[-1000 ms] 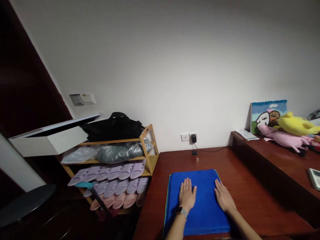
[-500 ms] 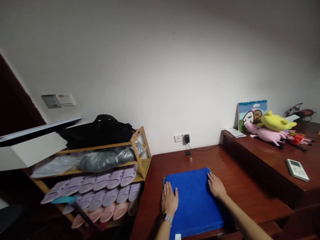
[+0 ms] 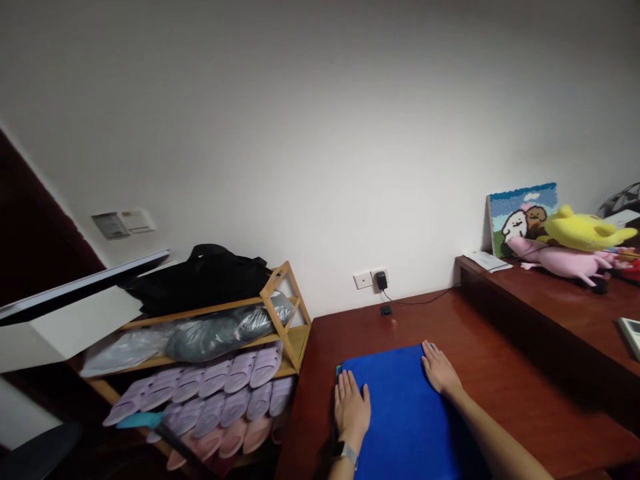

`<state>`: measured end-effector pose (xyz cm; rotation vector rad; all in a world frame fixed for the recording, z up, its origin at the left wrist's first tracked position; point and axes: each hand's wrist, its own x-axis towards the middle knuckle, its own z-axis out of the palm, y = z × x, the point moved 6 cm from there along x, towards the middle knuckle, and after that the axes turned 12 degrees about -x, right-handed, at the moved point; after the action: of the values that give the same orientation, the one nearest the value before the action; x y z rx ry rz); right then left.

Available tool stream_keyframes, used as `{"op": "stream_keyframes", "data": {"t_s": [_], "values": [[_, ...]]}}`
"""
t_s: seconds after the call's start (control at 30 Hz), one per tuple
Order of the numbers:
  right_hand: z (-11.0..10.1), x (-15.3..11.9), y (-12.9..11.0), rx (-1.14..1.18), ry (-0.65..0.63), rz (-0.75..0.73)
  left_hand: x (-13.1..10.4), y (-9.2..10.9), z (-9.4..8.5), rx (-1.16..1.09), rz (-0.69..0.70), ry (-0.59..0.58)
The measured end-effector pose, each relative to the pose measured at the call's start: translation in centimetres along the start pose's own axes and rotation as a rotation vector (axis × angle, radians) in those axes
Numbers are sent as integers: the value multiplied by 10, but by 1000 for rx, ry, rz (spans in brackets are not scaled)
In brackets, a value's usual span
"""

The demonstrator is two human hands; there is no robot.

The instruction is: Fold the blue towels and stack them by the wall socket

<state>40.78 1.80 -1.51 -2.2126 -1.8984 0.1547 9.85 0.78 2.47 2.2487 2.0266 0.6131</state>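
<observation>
A blue folded cloth (image 3: 405, 413) lies flat on the reddish-brown wooden desk (image 3: 505, 393). Along its left edge rests my left hand (image 3: 352, 408), palm down, fingers stretched forward and thumb apart; a watch sits on that wrist. My right hand (image 3: 440, 369) lies flat on the cloth's far right edge, its fingers straight and holding nothing. A thin green edge peeks out at the cloth's far left corner. The near end of the cloth runs out of the frame.
On the left stands a wooden rack (image 3: 290, 320) with purple slippers (image 3: 240, 370), a plastic-wrapped bundle (image 3: 215, 333) and a black bag (image 3: 200, 283). A plugged-in black adapter (image 3: 381, 280) trails a cable. Plush toys (image 3: 565, 260) and a dog picture (image 3: 525, 217) occupy the raised right ledge.
The view has shifted, so the cloth, desk and rack appear slightly lower. Both hands stay flat along the cloth's edges, in nearly the same places on it.
</observation>
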Motion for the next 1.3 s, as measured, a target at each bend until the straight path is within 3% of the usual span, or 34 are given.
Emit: {"op": "stream_keyframes", "data": {"t_s": [0.1, 0.17, 0.23, 0.33, 0.43, 0.63, 0.77, 0.9, 1.1, 1.3], "values": [[2, 1, 2, 5, 10, -1, 7, 66, -3, -88, 174, 1], [4, 2, 5, 0, 16, -2, 7, 121, 10, -184, 357, -97], [7, 2, 6, -15, 19, -28, 5, 163, 28, -256, 450, -206], [11, 3, 8, -28, 23, -72, 6, 186, 53, -308, 435, -298], [10, 3, 10, -16, 34, -44, 17, 161, 57, -303, 373, -296], [0, -1, 5, 4, 49, -18, 54, 41, 21, -222, 173, -270], [-3, -3, 5, 9, 39, -8, 71, -10, 8, -235, 148, -299], [-4, -1, 6, 3, 40, -1, 79, -27, 14, -264, 137, -322], [-3, 0, 8, -26, 31, 7, 79, -26, 22, -274, 158, -337], [-2, 1, 5, -41, 40, 15, 87, -22, 3, -236, 177, -354]]}}
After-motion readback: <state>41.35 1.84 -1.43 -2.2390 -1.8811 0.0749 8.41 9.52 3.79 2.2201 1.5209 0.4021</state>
